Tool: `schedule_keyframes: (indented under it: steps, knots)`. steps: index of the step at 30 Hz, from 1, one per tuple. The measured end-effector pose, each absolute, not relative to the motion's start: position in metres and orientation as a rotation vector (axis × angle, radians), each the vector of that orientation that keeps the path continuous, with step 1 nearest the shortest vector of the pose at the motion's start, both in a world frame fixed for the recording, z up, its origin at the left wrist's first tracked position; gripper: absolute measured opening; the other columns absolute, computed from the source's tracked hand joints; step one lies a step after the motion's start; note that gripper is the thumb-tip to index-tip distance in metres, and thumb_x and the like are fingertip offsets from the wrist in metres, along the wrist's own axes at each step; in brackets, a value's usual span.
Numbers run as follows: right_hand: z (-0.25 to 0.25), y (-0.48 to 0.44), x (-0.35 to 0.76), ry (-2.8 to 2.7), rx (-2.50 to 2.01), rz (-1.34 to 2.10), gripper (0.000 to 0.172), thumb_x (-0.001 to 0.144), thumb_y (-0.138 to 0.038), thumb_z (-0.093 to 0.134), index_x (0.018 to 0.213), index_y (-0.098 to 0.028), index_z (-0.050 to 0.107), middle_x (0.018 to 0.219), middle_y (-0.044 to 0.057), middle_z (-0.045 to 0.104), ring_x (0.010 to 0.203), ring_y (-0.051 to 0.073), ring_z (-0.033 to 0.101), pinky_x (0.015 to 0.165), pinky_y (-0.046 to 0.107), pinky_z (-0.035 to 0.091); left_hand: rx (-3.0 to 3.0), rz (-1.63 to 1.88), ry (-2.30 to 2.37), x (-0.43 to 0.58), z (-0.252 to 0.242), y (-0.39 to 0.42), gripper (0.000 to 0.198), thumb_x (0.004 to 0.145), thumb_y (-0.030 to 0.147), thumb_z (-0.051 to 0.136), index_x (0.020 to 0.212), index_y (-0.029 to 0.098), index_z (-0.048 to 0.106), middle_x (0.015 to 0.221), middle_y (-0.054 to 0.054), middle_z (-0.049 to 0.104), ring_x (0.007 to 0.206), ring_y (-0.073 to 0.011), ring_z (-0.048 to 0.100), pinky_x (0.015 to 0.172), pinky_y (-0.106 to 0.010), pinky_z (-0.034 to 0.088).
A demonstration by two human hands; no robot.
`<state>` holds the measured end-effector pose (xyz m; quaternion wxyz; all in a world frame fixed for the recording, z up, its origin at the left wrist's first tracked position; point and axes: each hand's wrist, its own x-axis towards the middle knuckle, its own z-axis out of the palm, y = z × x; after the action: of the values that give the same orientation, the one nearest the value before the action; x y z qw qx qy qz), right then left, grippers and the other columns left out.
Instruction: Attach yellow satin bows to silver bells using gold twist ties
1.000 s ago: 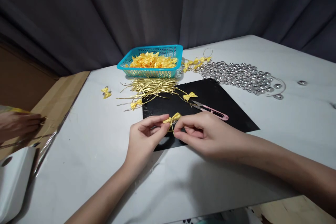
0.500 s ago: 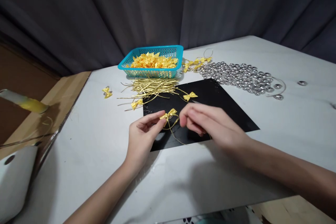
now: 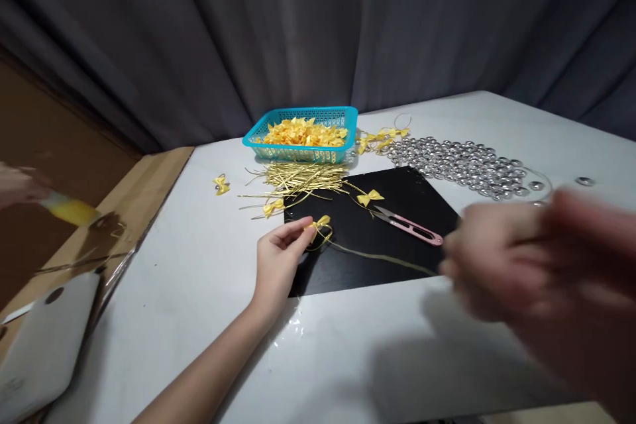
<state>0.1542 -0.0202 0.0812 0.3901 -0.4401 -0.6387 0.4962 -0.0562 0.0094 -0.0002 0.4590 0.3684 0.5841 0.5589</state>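
Note:
My left hand [image 3: 283,245] pinches a small yellow ribbon bow [image 3: 322,222] between thumb and fingertips, over the black mat. Thin gold cord [image 3: 382,256] loops at the bow and runs out taut to the right. Its far end goes into my right hand [image 3: 507,265], which is closed and smeared by motion. Beside that hand, pink thread snips [image 3: 412,228] lie on the black mat [image 3: 362,278]. Another yellow bow [image 3: 370,197] on cord rests near the snips' blades, and one more bow [image 3: 273,207] lies at the mat's left edge.
A blue basket [image 3: 301,154] of yellow bows stands behind a pile of gold cords [image 3: 303,177]. Silver beads [image 3: 462,162] spread to the right. A lone bow [image 3: 221,184] lies left. Another person's hand [image 3: 17,184] holds a yellow-and-white item at far left, above a white device [image 3: 54,338].
My right hand has swung right and towards me, drawing the gold cord out straight and uncovering the snips. The left hand keeps its pinch. Another person's hand has come into view at left.

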Motion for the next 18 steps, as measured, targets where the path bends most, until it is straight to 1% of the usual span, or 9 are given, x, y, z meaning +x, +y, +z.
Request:
schedule_keyframes:
  steps: [1, 2, 3, 4, 5, 7, 9, 14, 18]
  knots:
    - [0.076, -0.020, 0.143, -1.505, -1.007, 1.539, 0.048, 0.087, -0.048, 0.025, 0.057, -0.021, 0.052, 0.044, 0.001, 0.027, 0.040, 0.013, 0.028, 0.038, 0.030, 0.027, 0.911, 1.377, 1.430, -0.056, 0.000, 0.008, 0.024, 0.063, 0.023, 0.076, 0.084, 0.013, 0.074, 0.081, -0.007, 0.075, 0.075, -0.0157, 0.067, 0.072, -0.026, 0.052]
    - [0.070, -0.019, 0.130, -1.404, -0.942, 1.714, 0.041, 0.083, -0.045, 0.032, 0.053, -0.020, 0.047, 0.044, -0.001, 0.025, 0.040, 0.011, 0.024, 0.037, 0.028, 0.021, 0.916, 1.374, 1.421, -0.055, 0.001, 0.006, 0.024, 0.063, 0.023, 0.076, 0.084, 0.013, 0.074, 0.082, -0.007, 0.075, 0.075, -0.0156, 0.067, 0.072, -0.026, 0.051]
    - [0.064, -0.015, 0.119, -1.328, -0.982, 1.805, 0.034, 0.080, -0.041, 0.038, 0.053, -0.020, 0.041, 0.045, -0.003, 0.021, 0.040, 0.009, 0.019, 0.037, 0.026, 0.016, 0.920, 1.372, 1.415, -0.054, 0.002, 0.005, 0.023, 0.063, 0.023, 0.076, 0.084, 0.013, 0.074, 0.082, -0.007, 0.075, 0.075, -0.0156, 0.066, 0.072, -0.026, 0.051]
    - [0.057, -0.011, 0.108, -1.290, -1.039, 1.794, 0.029, 0.078, -0.035, 0.042, 0.054, -0.019, 0.038, 0.046, -0.006, 0.016, 0.040, 0.007, 0.013, 0.037, 0.024, 0.012, 0.924, 1.368, 1.407, -0.053, 0.003, 0.003, 0.023, 0.064, 0.023, 0.076, 0.085, 0.013, 0.074, 0.082, -0.007, 0.075, 0.075, -0.0156, 0.066, 0.072, -0.026, 0.051]
    - [0.049, -0.006, 0.099, -1.274, -1.102, 1.728, 0.023, 0.078, -0.030, 0.043, 0.058, -0.019, 0.038, 0.048, -0.007, 0.018, 0.041, 0.006, 0.013, 0.038, 0.022, 0.011, 0.927, 1.364, 1.401, -0.052, 0.004, 0.000, 0.023, 0.064, 0.023, 0.075, 0.085, 0.013, 0.074, 0.082, -0.007, 0.075, 0.075, -0.0158, 0.066, 0.072, -0.026, 0.051]
    - [0.036, 0.003, 0.089, -1.375, -1.205, 1.523, 0.019, 0.084, -0.029, 0.041, 0.069, -0.018, 0.044, 0.049, -0.007, 0.026, 0.041, 0.006, 0.020, 0.039, 0.020, 0.015, 0.931, 1.355, 1.388, -0.049, 0.007, -0.004, 0.022, 0.064, 0.023, 0.075, 0.084, 0.014, 0.074, 0.083, -0.007, 0.075, 0.075, -0.0161, 0.066, 0.072, -0.026, 0.051]
    - [0.026, 0.007, 0.086, -1.555, -1.275, 1.292, 0.024, 0.089, -0.034, 0.038, 0.076, -0.017, 0.048, 0.050, -0.006, 0.033, 0.043, 0.007, 0.028, 0.042, 0.020, 0.020, 0.940, 1.347, 1.372, -0.046, 0.010, -0.009, 0.019, 0.065, 0.024, 0.074, 0.082, 0.015, 0.074, 0.083, -0.006, 0.075, 0.077, -0.0163, 0.066, 0.072, -0.025, 0.050]
    - [0.020, 0.002, 0.089, -1.955, -1.426, 0.841, 0.035, 0.090, -0.034, 0.037, 0.062, -0.015, 0.048, 0.051, -0.001, 0.044, 0.048, 0.009, 0.037, 0.049, 0.023, 0.022, 1.015, 1.321, 1.280, -0.042, 0.012, -0.016, 0.015, 0.072, 0.029, 0.069, 0.078, 0.017, 0.075, 0.075, -0.004, 0.074, 0.072, -0.0158, 0.064, 0.070, -0.025, 0.050]
    - [0.020, -0.001, 0.087, -2.091, -1.470, 0.765, 0.035, 0.088, -0.027, 0.037, 0.058, -0.015, 0.048, 0.053, 0.001, 0.050, 0.049, 0.010, 0.042, 0.051, 0.024, 0.022, 0.930, 1.297, 1.248, -0.043, 0.007, -0.016, 0.014, 0.070, 0.030, 0.071, 0.075, 0.017, 0.075, 0.073, -0.004, 0.073, 0.071, -0.0145, 0.062, 0.068, -0.023, 0.049]
